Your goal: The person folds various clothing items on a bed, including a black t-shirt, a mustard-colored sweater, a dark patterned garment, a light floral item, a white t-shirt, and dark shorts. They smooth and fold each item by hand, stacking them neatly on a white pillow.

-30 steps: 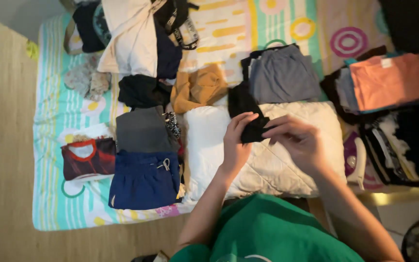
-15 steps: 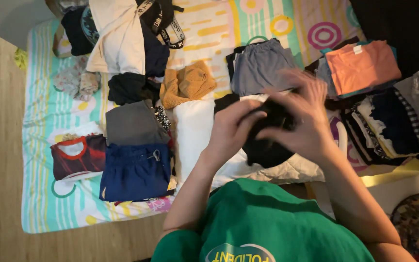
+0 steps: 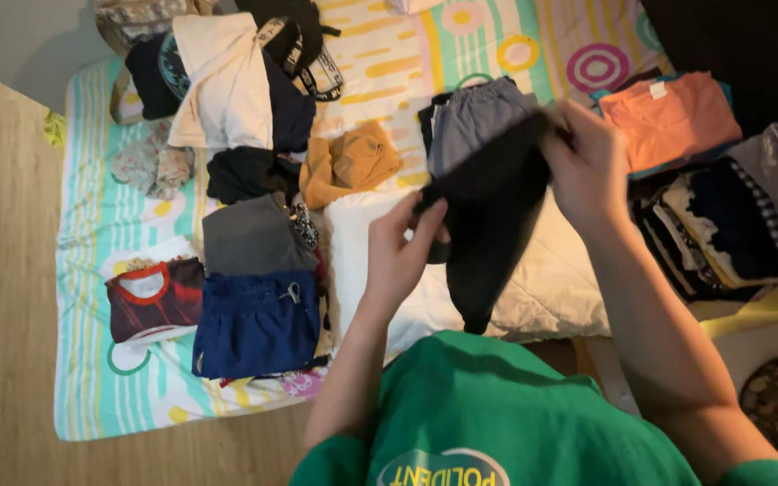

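Nearest the camera is the person's green shirt (image 3: 506, 414), filling the bottom of the view at six o'clock. Both bare forearms rise from it toward the middle.

The left hand (image 3: 407, 247) pinches the lower left edge of a black garment (image 3: 493, 211), fingers closed on the cloth. The right hand (image 3: 592, 166), higher and toward one o'clock, is clenched on the garment's upper right corner. The garment is held up in the air between the two hands — stretched on a slant, its loose end hanging down toward the shirt. It hangs over a white quilted pad (image 3: 551, 288) that lies at the centre.

At nine o'clock from the hands, on the striped bedsheet (image 3: 92, 270), lie folded blue shorts (image 3: 258, 324), a folded grey piece (image 3: 254, 236) just above them, and a red-and-black shirt (image 3: 155, 297) farther left. Wooden floor (image 3: 2, 297) borders the sheet on the left.

At three o'clock sits a stack of dark and striped clothes (image 3: 722, 234), touching the pad's right side.

Farther off, at twelve o'clock, folded grey shorts (image 3: 474, 126) show just behind the black garment, with a mustard-coloured piece (image 3: 353, 162) to their left and a salmon shirt (image 3: 668, 112) toward two o'clock. At eleven o'clock — the far end of the sheet — a cream garment (image 3: 222, 85) lies over dark clothes.
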